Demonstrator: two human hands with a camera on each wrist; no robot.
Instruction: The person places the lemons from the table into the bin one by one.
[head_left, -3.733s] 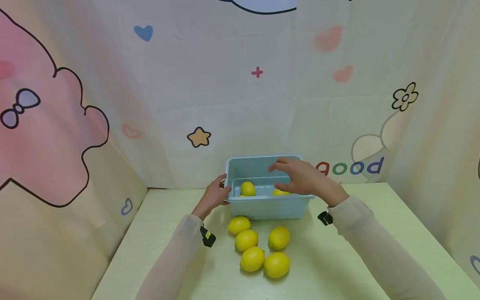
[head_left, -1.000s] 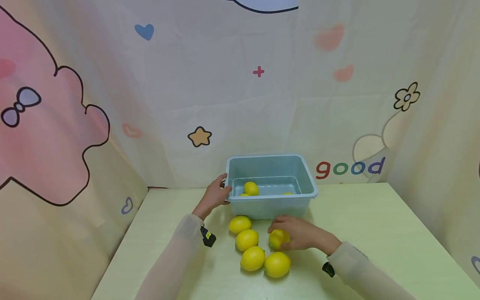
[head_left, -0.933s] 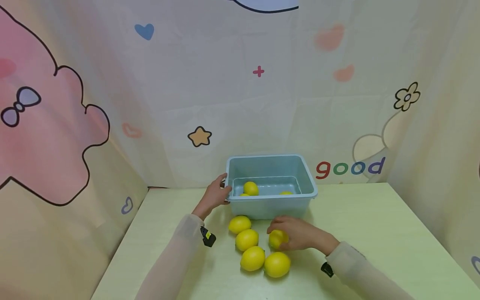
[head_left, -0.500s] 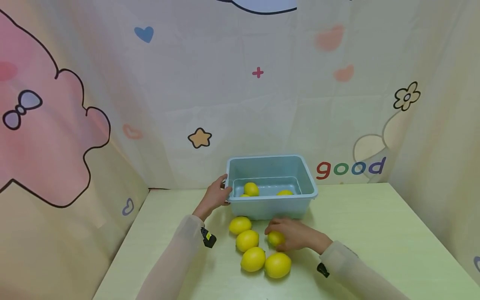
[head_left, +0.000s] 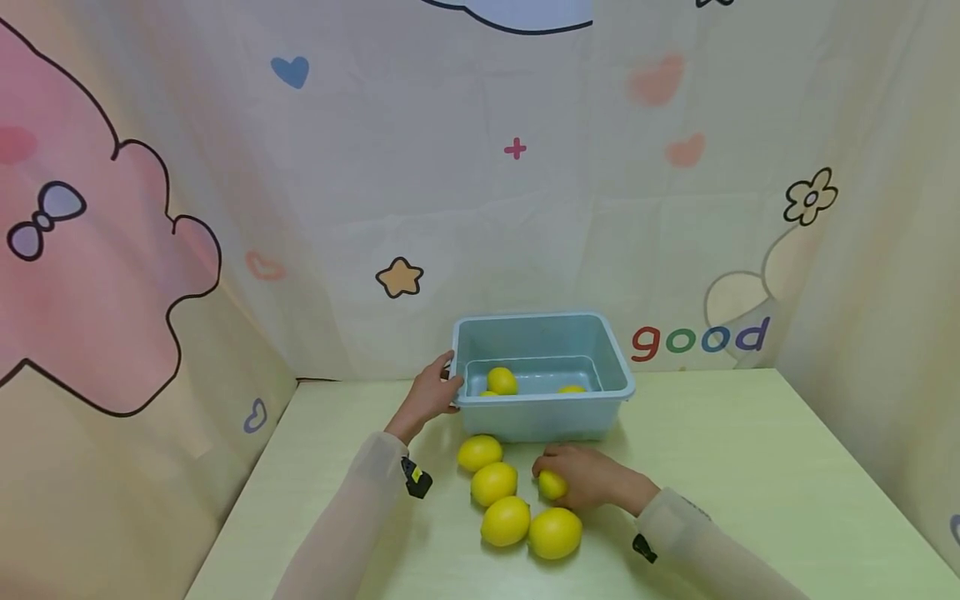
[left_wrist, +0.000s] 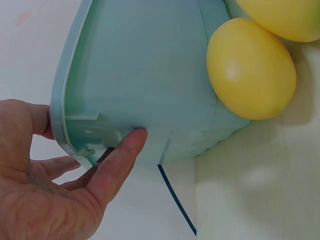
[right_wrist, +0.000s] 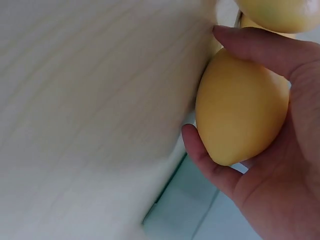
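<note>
My left hand (head_left: 429, 395) grips the left end of a light blue plastic bin (head_left: 536, 421); in the left wrist view its thumb is at the rim and its fingers (left_wrist: 117, 167) are under the edge. In front of the bin, my right hand (head_left: 592, 477) curls round a lemon (head_left: 552, 485) on the table. The right wrist view shows thumb and fingers on opposite sides of that lemon (right_wrist: 242, 107). Inside the bin lie a few lemons (head_left: 502, 381), partly hidden by its front wall.
Several loose lemons (head_left: 506, 522) lie on the pale table (head_left: 315, 500) in front of the bin, one of them (head_left: 555, 533) just nearer than my right hand. Behind the table hangs a printed curtain (head_left: 465, 208).
My right hand has come down from above the bin to the lemon in front of it, and its fingers have closed further round it. The left hand has stayed on the bin.
</note>
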